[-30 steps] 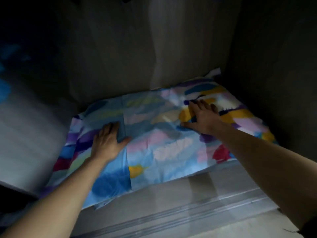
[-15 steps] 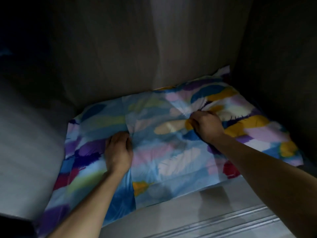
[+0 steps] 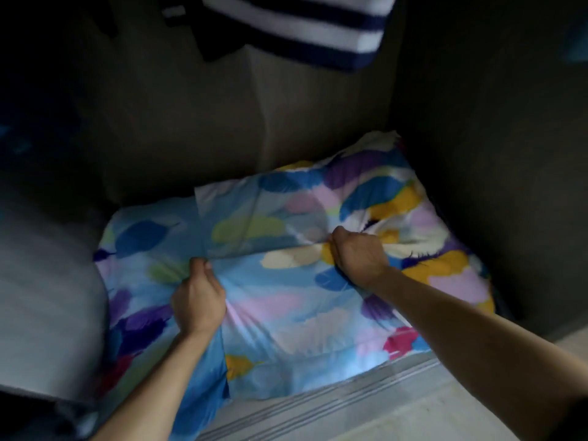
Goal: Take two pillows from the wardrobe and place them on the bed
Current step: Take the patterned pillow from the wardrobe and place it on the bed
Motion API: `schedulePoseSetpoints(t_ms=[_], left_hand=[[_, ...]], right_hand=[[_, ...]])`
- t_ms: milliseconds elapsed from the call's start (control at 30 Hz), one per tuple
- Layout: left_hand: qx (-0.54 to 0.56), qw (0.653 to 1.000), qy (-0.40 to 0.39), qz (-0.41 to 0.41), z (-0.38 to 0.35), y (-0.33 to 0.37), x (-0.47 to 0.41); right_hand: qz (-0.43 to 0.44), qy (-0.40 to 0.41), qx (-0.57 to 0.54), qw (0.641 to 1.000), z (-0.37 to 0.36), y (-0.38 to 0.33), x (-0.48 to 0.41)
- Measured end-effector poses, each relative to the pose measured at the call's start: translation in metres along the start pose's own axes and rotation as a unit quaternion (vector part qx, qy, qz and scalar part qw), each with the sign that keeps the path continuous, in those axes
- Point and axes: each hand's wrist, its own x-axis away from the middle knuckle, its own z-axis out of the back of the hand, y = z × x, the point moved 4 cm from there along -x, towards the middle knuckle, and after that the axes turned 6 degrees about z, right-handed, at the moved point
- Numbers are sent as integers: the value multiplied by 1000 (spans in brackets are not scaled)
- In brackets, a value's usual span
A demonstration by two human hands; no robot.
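Observation:
A pillow (image 3: 286, 310) in a light-blue case with coloured feather shapes lies on the wardrobe floor, filling it from the left to the right wall. My left hand (image 3: 197, 297) is closed on a pinch of its cover near the left-middle. Further right my right hand (image 3: 359, 256) is fisted on the cover, and the fabric bunches up around both fists. The far edge of the cover is lifted into a fold. I cannot tell whether a second pillow lies beneath or beside it.
The dark wardrobe back panel (image 3: 286, 106) and right side wall (image 3: 493, 154) close in the pillow. A navy-and-white striped garment (image 3: 302, 23) hangs above. A grey surface (image 3: 41, 297) sits at the left. The sliding-door track (image 3: 334, 405) runs along the front edge.
Both hands went from lying flat on the cover to closed fists gripping its fabric. The cover has bunched and lifted at the far side, and the view has tilted up to show the hanging garment.

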Motion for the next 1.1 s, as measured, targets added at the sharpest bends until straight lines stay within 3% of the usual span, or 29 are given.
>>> schedulePoseSetpoints(t_ms=[167,300,567,733,933,1000,1100], left_hand=[[-79,991,-68,-80,60,24,-18],[-145,970,-175,-83,104,44,-8],[-191,894,-380,-139,199,103,71],[-200,835,-475,-193,278,152,115],[-186,772,-535,-289,371,241,140],[-159,765,-525,-337,393,279,141],[-106,786,-498,-351,416,344,141]], right_hand=[[-16,-87,-23,996,49,-23,26],[-72,-183,-70,978,96,-41,67],[-146,-314,-38,937,218,-59,185],[-180,-354,-20,918,330,-73,245],[-256,-356,-79,896,486,-81,308],[-265,-353,-106,891,535,-80,323],[-265,-338,-121,895,599,-65,340]])
